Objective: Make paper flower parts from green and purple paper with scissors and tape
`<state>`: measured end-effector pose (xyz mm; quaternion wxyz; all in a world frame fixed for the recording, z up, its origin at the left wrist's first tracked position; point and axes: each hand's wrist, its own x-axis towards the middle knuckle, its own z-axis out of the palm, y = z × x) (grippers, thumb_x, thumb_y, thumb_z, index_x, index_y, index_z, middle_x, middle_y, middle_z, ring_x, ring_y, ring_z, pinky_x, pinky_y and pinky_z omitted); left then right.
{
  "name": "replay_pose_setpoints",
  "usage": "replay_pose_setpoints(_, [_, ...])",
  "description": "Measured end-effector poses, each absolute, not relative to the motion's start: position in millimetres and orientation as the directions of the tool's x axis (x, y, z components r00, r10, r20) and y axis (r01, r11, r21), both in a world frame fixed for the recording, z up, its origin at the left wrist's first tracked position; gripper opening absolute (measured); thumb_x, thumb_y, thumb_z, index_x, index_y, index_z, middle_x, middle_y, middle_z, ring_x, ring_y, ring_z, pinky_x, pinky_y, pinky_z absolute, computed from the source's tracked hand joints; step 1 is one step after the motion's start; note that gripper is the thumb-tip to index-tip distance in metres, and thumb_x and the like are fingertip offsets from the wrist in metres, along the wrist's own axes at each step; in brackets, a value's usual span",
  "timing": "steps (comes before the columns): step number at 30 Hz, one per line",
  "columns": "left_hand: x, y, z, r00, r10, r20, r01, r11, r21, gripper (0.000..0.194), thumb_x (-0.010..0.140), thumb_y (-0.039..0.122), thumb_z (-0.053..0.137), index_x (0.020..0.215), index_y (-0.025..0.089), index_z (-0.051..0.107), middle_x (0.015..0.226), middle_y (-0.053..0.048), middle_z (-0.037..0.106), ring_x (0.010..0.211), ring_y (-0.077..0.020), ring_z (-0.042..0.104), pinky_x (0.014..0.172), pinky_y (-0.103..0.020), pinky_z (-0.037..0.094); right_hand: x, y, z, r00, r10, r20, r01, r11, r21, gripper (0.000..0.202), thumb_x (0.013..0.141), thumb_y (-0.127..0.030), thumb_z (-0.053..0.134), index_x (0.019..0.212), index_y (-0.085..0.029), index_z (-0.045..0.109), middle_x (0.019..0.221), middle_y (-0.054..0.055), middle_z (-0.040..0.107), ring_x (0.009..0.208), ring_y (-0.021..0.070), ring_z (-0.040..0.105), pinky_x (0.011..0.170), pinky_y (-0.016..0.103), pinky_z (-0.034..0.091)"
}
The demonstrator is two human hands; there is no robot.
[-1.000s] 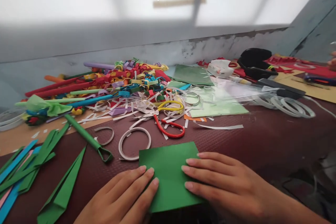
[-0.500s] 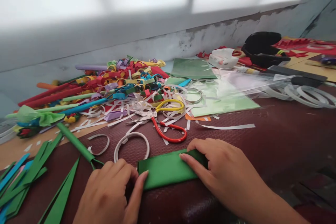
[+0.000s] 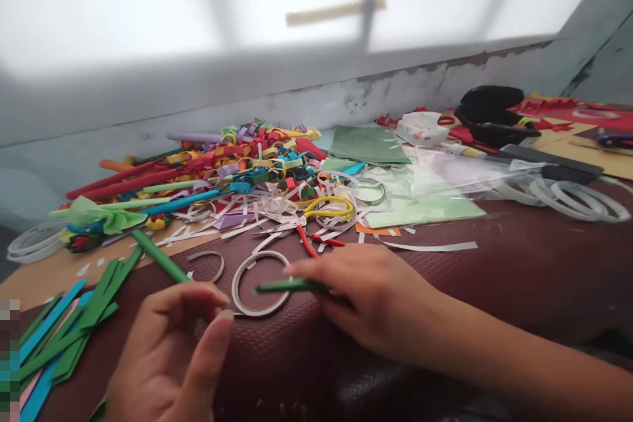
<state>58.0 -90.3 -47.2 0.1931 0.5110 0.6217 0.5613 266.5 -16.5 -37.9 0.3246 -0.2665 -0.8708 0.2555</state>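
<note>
My right hand (image 3: pixel 380 300) grips a folded green paper strip (image 3: pixel 289 285), held edge-on above the maroon table (image 3: pixel 306 369). The paper's left end hangs over a thin white tape roll (image 3: pixel 237 287) lying flat. To the left, my left hand (image 3: pixel 171 349) is palm inward, fingers curled, with thumb and index tips close together beside the roll. A thin line runs from those fingertips to the roll's lower edge; whether they pinch it I cannot make out. Behind my right hand lie scissors with yellow and red handles (image 3: pixel 330 208), partly covered.
Green and blue paper strips (image 3: pixel 74 336) lie at left, beside a rolled green paper tube (image 3: pixel 161 257). A heap of colourful paper chains (image 3: pixel 257 151) stands behind. Light green sheets (image 3: pixel 425 208), more white rolls (image 3: pixel 583 201) and a black case (image 3: pixel 494 115) are at right.
My left hand has let go of the green paper and turned palm inward near the tape roll. My right hand has lifted the paper and tilted it edge-on. The view has shifted slightly.
</note>
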Motion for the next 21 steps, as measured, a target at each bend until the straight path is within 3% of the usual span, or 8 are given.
replay_pose_setpoints(2, [61.6, -87.9, -42.4, -0.404, 0.884, 0.235, 0.141, -0.194, 0.971, 0.043, 0.074, 0.047, 0.083, 0.112, 0.032, 0.068, 0.109, 0.003, 0.072, 0.1, -0.0167, 0.066, 0.085, -0.02, 0.053, 252.8, -12.5, -26.9, -0.556, 0.773, 0.304, -0.003, 0.363, -0.932, 0.025, 0.091, -0.024, 0.065, 0.115, -0.02, 0.062, 0.094, 0.004, 0.075, 0.08, 0.0168, 0.07, 0.069, 0.028, 0.053])
replay_pose_setpoints(3, [64.1, -85.7, -40.2, -0.367, 0.918, 0.15, 0.011, -0.157, 0.988, 0.05, 0.069, 0.046, 0.087, 0.113, 0.031, 0.07, 0.11, 0.001, 0.074, 0.101, -0.0196, 0.068, 0.085, -0.023, 0.056, 245.7, -12.1, -22.8, -0.577, 0.793, 0.196, -0.126, 0.151, -0.98, 0.03, 0.087, -0.03, 0.071, 0.113, -0.02, 0.061, 0.092, 0.003, 0.075, 0.078, 0.0163, 0.07, 0.068, 0.027, 0.054])
replay_pose_setpoints(5, [68.7, -80.6, -36.5, -0.297, 0.955, -0.019, -0.22, -0.049, 0.974, 0.045, 0.064, 0.045, 0.09, 0.102, 0.025, 0.077, 0.099, -0.004, 0.078, 0.092, -0.0236, 0.073, 0.078, -0.028, 0.06, 233.1, -12.5, -18.2, -0.68, 0.733, 0.025, -0.183, -0.136, -0.974, 0.044, 0.076, -0.04, 0.082, 0.108, -0.02, 0.061, 0.087, 0.002, 0.074, 0.073, 0.0163, 0.07, 0.065, 0.027, 0.055])
replay_pose_setpoints(6, [70.1, -78.3, -35.3, -0.297, 0.953, -0.065, -0.314, -0.034, 0.949, 0.038, 0.064, 0.044, 0.09, 0.093, 0.022, 0.079, 0.09, -0.004, 0.079, 0.086, -0.0238, 0.074, 0.074, -0.028, 0.06, 228.4, -12.1, -17.3, -0.704, 0.71, -0.02, -0.137, -0.163, -0.977, 0.046, 0.072, -0.042, 0.085, 0.105, -0.02, 0.062, 0.086, 0.002, 0.074, 0.073, 0.0162, 0.069, 0.064, 0.027, 0.055])
replay_pose_setpoints(8, [70.3, -76.0, -35.2, -0.32, 0.942, -0.1, -0.415, -0.044, 0.909, 0.028, 0.063, 0.04, 0.091, 0.079, 0.02, 0.079, 0.078, -0.004, 0.078, 0.078, -0.0229, 0.075, 0.069, -0.027, 0.06, 221.8, -8.7, -17.0, -0.643, 0.766, -0.011, -0.023, -0.033, -0.999, 0.043, 0.07, -0.043, 0.087, 0.098, -0.019, 0.065, 0.088, 0.003, 0.073, 0.076, 0.0158, 0.068, 0.066, 0.026, 0.054])
replay_pose_setpoints(11, [67.7, -78.3, -40.2, -0.277, 0.953, -0.119, -0.417, -0.007, 0.909, 0.025, 0.069, 0.037, 0.088, 0.084, 0.019, 0.081, 0.077, -0.005, 0.079, 0.071, -0.022, 0.075, 0.067, -0.028, 0.061, 216.2, 0.8, -17.0, -0.551, 0.831, 0.076, -0.008, 0.086, -0.996, 0.042, 0.067, -0.045, 0.089, 0.094, -0.019, 0.07, 0.09, 0.004, 0.073, 0.082, 0.0162, 0.068, 0.072, 0.026, 0.054])
replay_pose_setpoints(15, [70.8, -82.3, -43.4, -0.221, 0.972, -0.076, -0.407, -0.021, 0.913, 0.027, 0.069, 0.035, 0.088, 0.092, 0.02, 0.082, 0.081, -0.007, 0.08, 0.074, -0.0236, 0.077, 0.069, -0.029, 0.062, 212.9, 5.6, -17.6, -0.679, 0.733, -0.025, -0.122, -0.147, -0.982, 0.038, 0.066, -0.049, 0.089, 0.085, -0.018, 0.078, 0.076, 0.004, 0.075, 0.068, 0.0149, 0.068, 0.063, 0.025, 0.056])
replay_pose_setpoints(21, [83.5, -81.4, -30.7, -0.243, 0.957, -0.158, -0.453, 0.032, 0.891, 0.031, 0.062, 0.032, 0.092, 0.089, 0.021, 0.083, 0.083, -0.007, 0.081, 0.079, -0.0261, 0.077, 0.065, -0.026, 0.062, 216.2, 1.0, -20.9, -0.645, 0.761, -0.066, -0.144, -0.206, -0.968, 0.033, 0.061, -0.045, 0.092, 0.074, -0.017, 0.08, 0.069, 0.005, 0.074, 0.058, 0.012, 0.063, 0.053, 0.021, 0.052])
